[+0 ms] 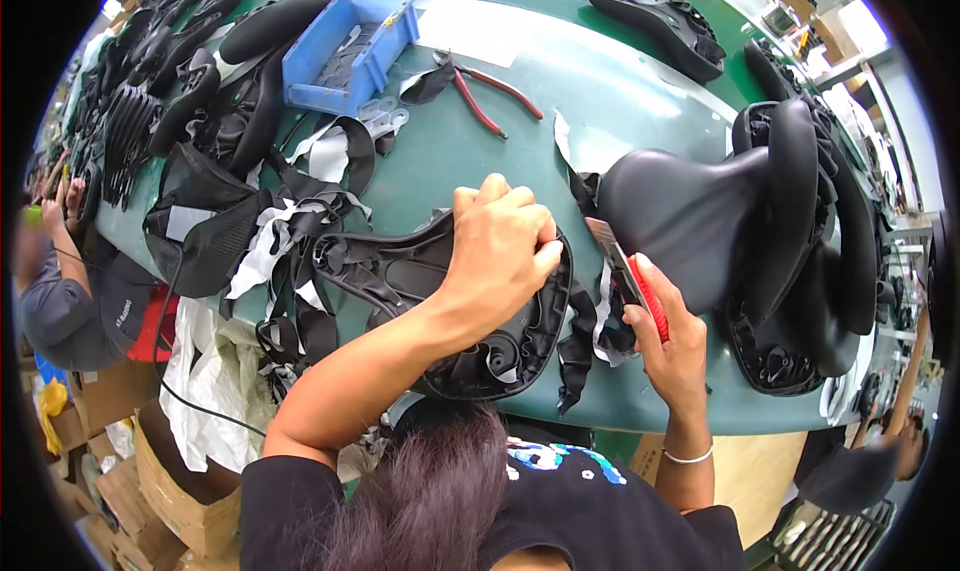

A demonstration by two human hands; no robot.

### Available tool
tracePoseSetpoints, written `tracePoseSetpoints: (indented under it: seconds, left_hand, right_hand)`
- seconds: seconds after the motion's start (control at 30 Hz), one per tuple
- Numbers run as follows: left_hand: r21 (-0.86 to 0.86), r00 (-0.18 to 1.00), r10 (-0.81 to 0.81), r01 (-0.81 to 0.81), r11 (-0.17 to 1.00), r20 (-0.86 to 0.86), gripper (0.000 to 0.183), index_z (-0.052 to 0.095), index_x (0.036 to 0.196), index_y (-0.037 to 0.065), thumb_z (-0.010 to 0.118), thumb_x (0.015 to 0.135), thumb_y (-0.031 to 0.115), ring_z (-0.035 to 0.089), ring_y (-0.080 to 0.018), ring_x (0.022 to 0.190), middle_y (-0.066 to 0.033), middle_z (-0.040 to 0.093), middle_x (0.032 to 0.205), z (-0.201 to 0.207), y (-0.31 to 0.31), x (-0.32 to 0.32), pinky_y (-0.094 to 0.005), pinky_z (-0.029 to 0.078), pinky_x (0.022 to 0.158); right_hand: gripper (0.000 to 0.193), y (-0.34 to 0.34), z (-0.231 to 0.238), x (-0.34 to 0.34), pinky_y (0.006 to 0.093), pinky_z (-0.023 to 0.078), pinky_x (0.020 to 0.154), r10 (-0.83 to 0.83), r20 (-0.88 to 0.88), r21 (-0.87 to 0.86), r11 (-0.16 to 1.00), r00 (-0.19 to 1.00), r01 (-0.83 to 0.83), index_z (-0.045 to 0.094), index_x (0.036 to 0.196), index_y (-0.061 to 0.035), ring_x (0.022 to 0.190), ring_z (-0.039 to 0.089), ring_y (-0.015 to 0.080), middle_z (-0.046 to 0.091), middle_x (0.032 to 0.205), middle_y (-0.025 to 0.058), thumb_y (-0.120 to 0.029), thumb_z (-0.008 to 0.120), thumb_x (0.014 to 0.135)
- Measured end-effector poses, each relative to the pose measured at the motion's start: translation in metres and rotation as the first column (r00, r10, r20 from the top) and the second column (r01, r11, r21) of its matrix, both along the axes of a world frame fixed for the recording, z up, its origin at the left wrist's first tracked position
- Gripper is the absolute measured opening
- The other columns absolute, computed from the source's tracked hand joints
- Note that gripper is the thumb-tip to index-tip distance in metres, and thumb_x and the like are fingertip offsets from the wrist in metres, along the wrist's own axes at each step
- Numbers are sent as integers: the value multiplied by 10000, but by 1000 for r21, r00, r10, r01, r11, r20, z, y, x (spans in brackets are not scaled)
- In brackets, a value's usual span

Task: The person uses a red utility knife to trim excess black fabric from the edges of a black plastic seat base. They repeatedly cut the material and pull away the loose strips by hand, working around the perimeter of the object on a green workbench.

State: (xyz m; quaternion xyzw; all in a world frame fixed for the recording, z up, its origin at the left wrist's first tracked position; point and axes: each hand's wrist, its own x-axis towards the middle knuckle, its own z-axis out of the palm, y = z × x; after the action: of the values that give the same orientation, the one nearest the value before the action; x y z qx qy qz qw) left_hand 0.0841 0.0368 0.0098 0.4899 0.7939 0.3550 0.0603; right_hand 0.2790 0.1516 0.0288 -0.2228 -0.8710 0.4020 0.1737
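Note:
A black bicycle saddle (410, 261) lies upside down on the green table before me, its ribbed underside and folded cover edge showing. My left hand (500, 246) is closed over its far right part, fingers curled at the rim; the fingertips are partly hidden. In my right hand (670, 346), just right of the saddle, is a utility knife (650, 296) with a red handle. Its blade points up and away, apart from the saddle. Cut black and white strips of cover material (575, 356) lie between the saddle and the knife.
Finished-looking saddles (685, 211) are piled at the right. Beyond my left hand lie red-handled pincers (480, 101) and a blue bin (350, 56). Scraps (270, 241) and more saddles crowd the left. A co-worker (75, 301) is at the far left, near cardboard boxes (185, 491).

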Motion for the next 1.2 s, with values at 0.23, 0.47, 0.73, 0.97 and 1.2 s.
tracePoseSetpoints:
  seconds: [0.23, 0.47, 0.73, 0.97, 1.2]
  left_hand:
    - [88, 943, -215, 199, 976, 254, 114, 671, 671, 93, 727, 693, 190, 545, -164, 825, 9, 626, 718, 4, -9, -22, -336, 337, 840]
    - [325, 518, -227, -106, 940, 825, 90, 654, 784, 34, 695, 816, 107, 555, -106, 786, -31, 642, 833, 10, -12, -29, -248, 436, 719]
    - [765, 235, -729, -205, 610, 643, 126, 603, 894, -10, 605, 916, 113, 577, -94, 724, -110, 657, 910, 6, 0, -56, -219, 464, 601]
    - [-61, 902, -190, 180, 982, -387, 113, 645, 709, 66, 675, 754, 166, 528, -215, 708, -58, 551, 645, 30, -18, -43, -338, 439, 675]
    - [526, 906, 422, -346, 777, -27, 266, 498, 554, 21, 652, 758, 94, 423, -210, 702, -49, 462, 628, 2, -10, -75, -336, 331, 675]
  right_hand:
    - [478, 14, 4, -14, 338, 498, 576, 200, 134, 191, 956, 970, -224, 556, 1299, -116, 685, 656, 281, 670, 882, 97, -103, 657, 833]
    - [516, -36, 15, 5, 372, 372, 403, 9, 405, 469, 856, 914, -217, 512, 1362, -199, 412, 511, 237, 507, 581, 81, -175, 635, 862]
    - [578, -66, 13, -9, 409, 371, 404, -93, 385, 447, 889, 918, -98, 410, 1425, -168, 421, 527, 279, 516, 554, 105, -173, 610, 882]
    - [493, -24, 32, -25, 402, 356, 467, -68, 444, 533, 822, 894, -202, 523, 1342, -220, 487, 522, 307, 549, 593, 84, -179, 616, 860]
    - [496, -32, 46, -15, 403, 370, 438, -56, 505, 529, 809, 861, -258, 539, 1324, -187, 453, 548, 300, 542, 529, 95, -211, 638, 839]
